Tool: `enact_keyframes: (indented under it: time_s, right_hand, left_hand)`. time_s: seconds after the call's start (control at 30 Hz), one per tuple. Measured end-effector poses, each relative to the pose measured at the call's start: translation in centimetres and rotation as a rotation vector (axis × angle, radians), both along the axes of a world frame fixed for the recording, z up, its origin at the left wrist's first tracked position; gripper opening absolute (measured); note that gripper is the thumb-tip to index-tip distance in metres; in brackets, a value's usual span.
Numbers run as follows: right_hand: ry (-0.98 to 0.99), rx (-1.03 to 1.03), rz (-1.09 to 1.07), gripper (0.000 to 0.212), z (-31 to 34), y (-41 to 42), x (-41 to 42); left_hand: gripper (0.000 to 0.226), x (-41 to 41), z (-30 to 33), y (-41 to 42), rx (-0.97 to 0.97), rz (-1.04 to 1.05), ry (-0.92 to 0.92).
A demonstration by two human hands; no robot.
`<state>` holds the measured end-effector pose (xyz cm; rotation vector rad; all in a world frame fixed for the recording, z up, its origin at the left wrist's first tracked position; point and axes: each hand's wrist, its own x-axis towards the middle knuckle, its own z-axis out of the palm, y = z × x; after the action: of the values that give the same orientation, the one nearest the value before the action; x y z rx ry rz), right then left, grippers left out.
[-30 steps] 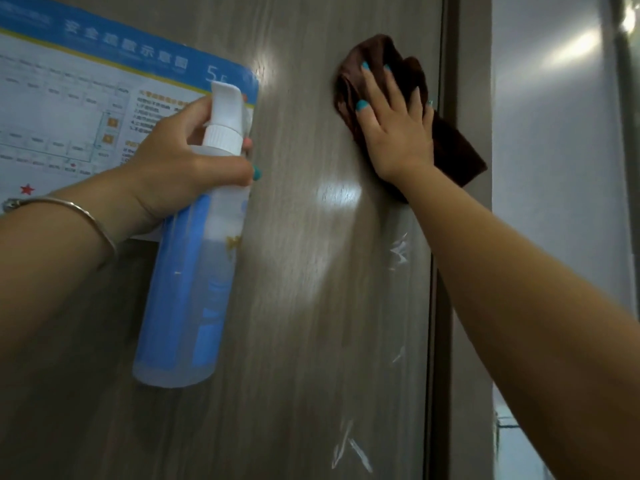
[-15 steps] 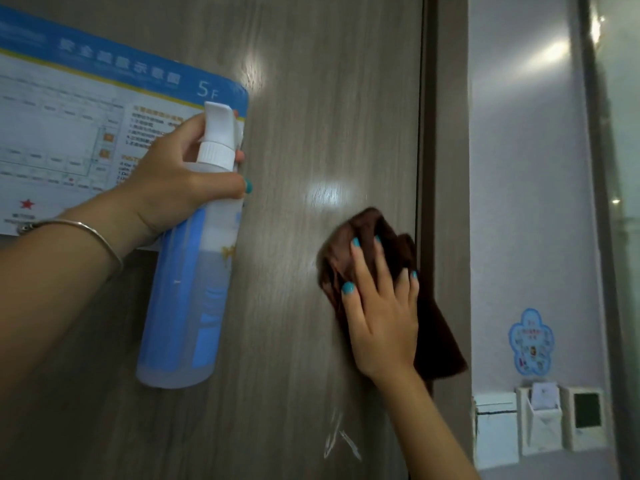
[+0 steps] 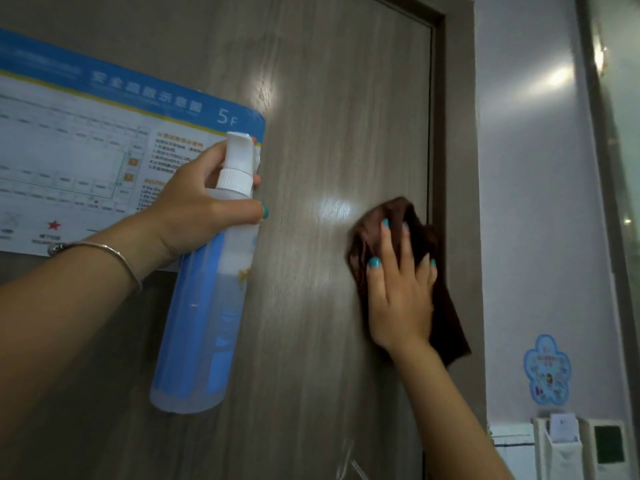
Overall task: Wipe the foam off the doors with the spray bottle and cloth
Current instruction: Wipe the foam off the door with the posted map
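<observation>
Against the door, head view:
Door (image 3: 311,168): grey-brown wood grain, filling most of what I see; its right edge meets the frame (image 3: 457,168).
Left hand (image 3: 194,209): my grip is closed around the neck of the spray bottle (image 3: 207,306), thumb across the front, held up near the door's middle.
Spray bottle: clear with blue panels, white nozzle on top, hanging tilted below my grip, just in front of the door.
Right hand (image 3: 398,292): fingers straight, palm pressing the cloth (image 3: 446,306) flat on the door, close to its right edge.
Cloth: dark brown, bunched above my fingertips, a loose corner hanging below my palm over the frame.
Foam (image 3: 349,462): thin white streaks low on the door, below my right arm.
Poster (image 3: 86,161): blue-topped floor plan marked 5F, stuck on the door's left part, behind the bottle.
Bracelet (image 3: 104,252): silver, on my left wrist.
Sticker (image 3: 547,370): blue flower shape on the wall right of the door.
</observation>
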<state>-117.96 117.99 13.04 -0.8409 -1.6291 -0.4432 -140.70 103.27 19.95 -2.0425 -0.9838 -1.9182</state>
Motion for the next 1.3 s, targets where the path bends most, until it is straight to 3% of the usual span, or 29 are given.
enact_keyframes:
  time_s: [0.3, 0.63, 0.83, 1.13, 1.3]
  right_hand:
    - [-0.060, 0.128, -0.047, 0.053, 15.8, 1.7, 1.0]
    - [0.000, 0.080, -0.068, 0.052, 22.4, 1.1, 0.5]
    - [0.014, 0.031, -0.102, 0.052, 16.4, 0.2, -0.3]
    - [-0.026, -0.029, -0.112, 0.058, -4.6, -3.4, -5.1]
    - [-0.082, 0.051, -0.086, 0.063, -11.8, -5.7, -8.5]
  left_hand:
    - [0.086, 0.0, 0.1, -0.2, -0.022, 0.034, 0.012]
    - [0.081, -0.4, 0.3, 0.0, -0.018, 0.007, 0.021]
    - [0.084, -0.2, 0.3, -0.1, -0.022, 0.032, 0.019]
    - [0.091, 0.0, 0.2, -0.4, -0.033, 0.014, 0.035]
    - [0.083, -0.3, 0.4, -1.1, -0.078, -0.004, 0.040]
